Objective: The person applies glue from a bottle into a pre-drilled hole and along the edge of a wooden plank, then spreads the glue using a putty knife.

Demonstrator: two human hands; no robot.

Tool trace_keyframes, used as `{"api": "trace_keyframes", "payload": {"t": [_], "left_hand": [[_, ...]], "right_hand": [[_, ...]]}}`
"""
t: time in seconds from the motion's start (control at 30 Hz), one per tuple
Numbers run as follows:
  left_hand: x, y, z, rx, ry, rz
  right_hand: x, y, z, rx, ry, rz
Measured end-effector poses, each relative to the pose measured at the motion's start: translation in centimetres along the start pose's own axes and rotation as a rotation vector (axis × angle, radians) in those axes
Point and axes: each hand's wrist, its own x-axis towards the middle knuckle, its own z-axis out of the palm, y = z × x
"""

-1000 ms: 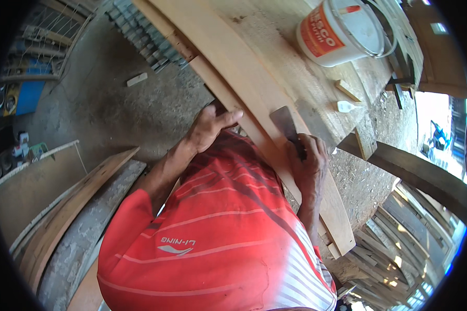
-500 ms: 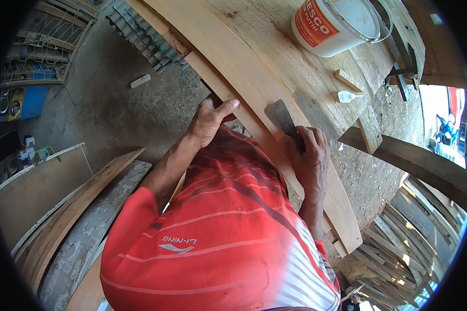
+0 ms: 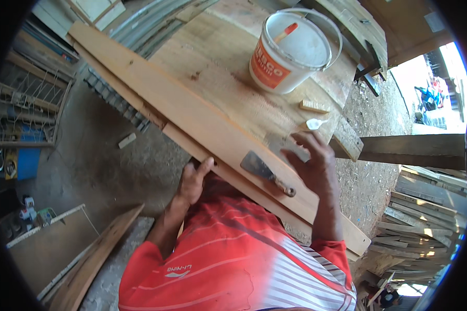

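A long pale wooden plank (image 3: 181,111) lies slanted across a wooden workbench (image 3: 228,67). My left hand (image 3: 193,181) grips the plank's near edge, thumb on top. A putty knife (image 3: 264,171) with a metal blade lies flat on the plank. Just right of it my right hand (image 3: 312,167) hovers with fingers spread, holding nothing. A white plastic bucket (image 3: 290,49) with an orange label stands on the bench beyond, with a stick in the white paste inside.
A small wood offcut (image 3: 314,107) and a white blob (image 3: 314,124) lie near the bucket. Boards (image 3: 96,254) lean on the ground at lower left. Stacked timber (image 3: 425,217) fills the right side. A wire rack (image 3: 31,103) stands at left.
My right hand has let go of the putty knife, which now rests on the plank, and has lifted with fingers spread. My left hand still holds the plank's edge.
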Motion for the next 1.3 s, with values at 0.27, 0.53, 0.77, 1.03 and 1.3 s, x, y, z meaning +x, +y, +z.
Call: {"api": "trace_keyframes", "payload": {"t": [0.27,0.53,0.77,1.03,1.3], "left_hand": [[0.0,0.3,-1.1,0.031,0.020,-0.041],[-0.3,1.5,-2.0,0.262,-0.040,-0.073],[0.0,5.1,-2.6,0.226,-0.140,-0.274],[0.2,3.6,-2.9,0.162,-0.153,-0.220],[0.3,1.0,-2.4,0.073,-0.108,-0.139]], "right_hand": [[18.9,2.0,-4.8,-0.333,0.025,-0.192],[28.1,8.2,-0.7,-0.684,-0.806,-0.059],[30.6,14.3,1.1,-0.651,-1.024,0.066],[31.5,13.1,1.8,-0.664,-1.028,0.103],[31.5,12.9,1.8,-0.664,-1.029,0.121]]}}
